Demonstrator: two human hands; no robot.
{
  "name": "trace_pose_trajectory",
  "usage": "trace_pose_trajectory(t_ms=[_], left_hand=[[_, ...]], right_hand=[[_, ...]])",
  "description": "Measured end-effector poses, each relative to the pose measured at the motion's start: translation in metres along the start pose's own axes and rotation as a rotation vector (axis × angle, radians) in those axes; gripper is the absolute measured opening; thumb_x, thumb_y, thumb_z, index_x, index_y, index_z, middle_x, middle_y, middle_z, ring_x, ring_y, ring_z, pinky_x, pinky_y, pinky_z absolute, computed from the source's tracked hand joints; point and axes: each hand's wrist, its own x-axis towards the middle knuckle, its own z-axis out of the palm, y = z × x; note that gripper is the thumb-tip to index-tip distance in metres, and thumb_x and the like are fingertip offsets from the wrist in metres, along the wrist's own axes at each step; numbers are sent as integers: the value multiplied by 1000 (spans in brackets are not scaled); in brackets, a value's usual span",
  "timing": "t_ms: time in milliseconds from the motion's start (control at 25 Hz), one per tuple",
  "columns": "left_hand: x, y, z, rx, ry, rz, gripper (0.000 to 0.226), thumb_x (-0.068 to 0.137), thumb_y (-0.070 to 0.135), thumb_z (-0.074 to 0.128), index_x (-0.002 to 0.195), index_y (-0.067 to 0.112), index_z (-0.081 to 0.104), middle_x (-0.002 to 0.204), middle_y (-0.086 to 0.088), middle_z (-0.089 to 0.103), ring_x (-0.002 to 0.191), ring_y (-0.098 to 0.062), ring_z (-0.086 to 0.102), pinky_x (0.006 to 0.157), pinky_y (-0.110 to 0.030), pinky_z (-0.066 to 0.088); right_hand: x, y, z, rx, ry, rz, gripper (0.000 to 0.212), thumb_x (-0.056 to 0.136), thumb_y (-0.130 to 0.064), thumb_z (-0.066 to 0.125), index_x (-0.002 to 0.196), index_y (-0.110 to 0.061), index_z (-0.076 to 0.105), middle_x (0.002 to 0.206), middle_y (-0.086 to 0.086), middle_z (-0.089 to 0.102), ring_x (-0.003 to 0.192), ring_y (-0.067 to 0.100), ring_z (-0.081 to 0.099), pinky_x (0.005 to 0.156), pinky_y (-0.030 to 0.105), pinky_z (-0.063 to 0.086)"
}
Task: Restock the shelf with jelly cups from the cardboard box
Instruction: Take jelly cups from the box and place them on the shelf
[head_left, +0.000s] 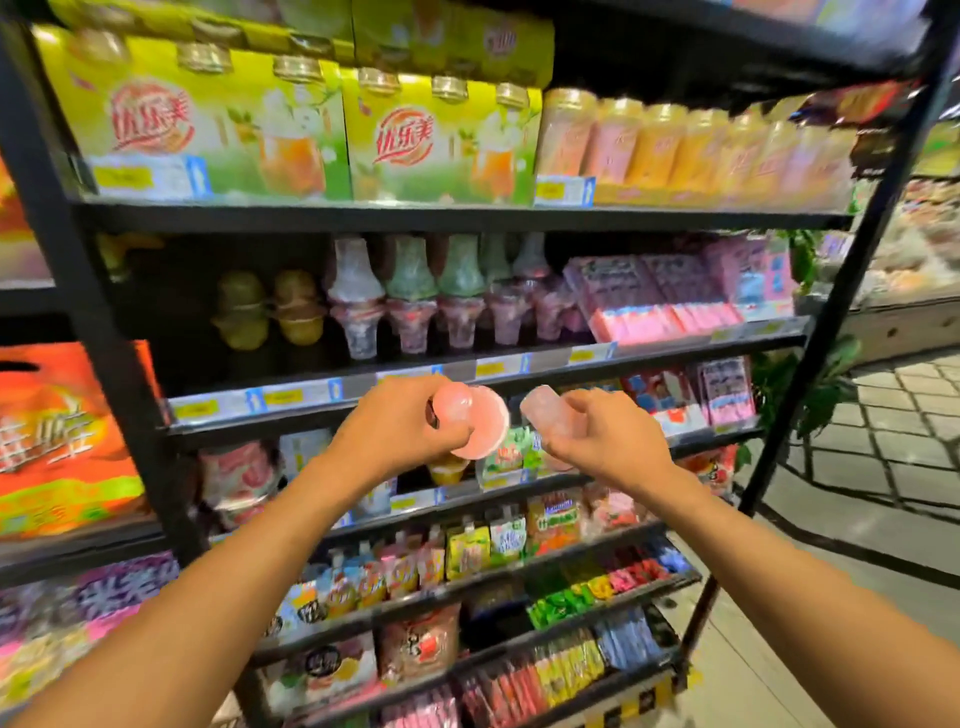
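Left hand (402, 423) grips one pink jelly cup (470, 422); right hand (605, 439) grips a second cup (545, 415), tilted; hands apart, both held before the shelf (467, 371), probably to load two cups per reach; cardboard box out of view.

A: Arm covering, as recorded?
B: Bare throughout: left forearm (249, 545) and right forearm (727, 540) were uncovered along their visible length; left grip (400, 426) and right grip (605, 436) were likewise bare.
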Motion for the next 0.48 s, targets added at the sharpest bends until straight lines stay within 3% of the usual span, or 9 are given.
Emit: trace_pose_trajectory(t_ms=[200, 360, 480], left_hand=[[51, -12, -16, -50, 118, 89, 34, 75, 50, 72, 105, 33, 70, 91, 13, 72, 83, -9, 65, 76, -35, 54], [82, -24, -17, -131, 149, 137, 35, 74, 48, 71, 107, 38, 69, 91, 17, 72, 83, -4, 65, 75, -31, 53], [93, -28, -15, -155, 144, 147, 35, 77, 41, 76, 111, 35, 70, 98, 17, 72, 86, -4, 66, 79, -31, 54]], right_hand=[[41, 6, -6, 43, 141, -34, 36, 69, -63, 63, 92, -34, 62, 85, -12, 65, 83, 17, 64, 67, 38, 52], [66, 10, -6, 1, 222, -2, 57, 72, -66, 64, 122, -37, 63, 111, -13, 67, 111, 21, 54, 89, 40, 43], [88, 15, -5, 48, 232, 26, 57, 76, -65, 64, 124, -35, 58, 113, -9, 66, 115, 24, 52, 88, 42, 39]])
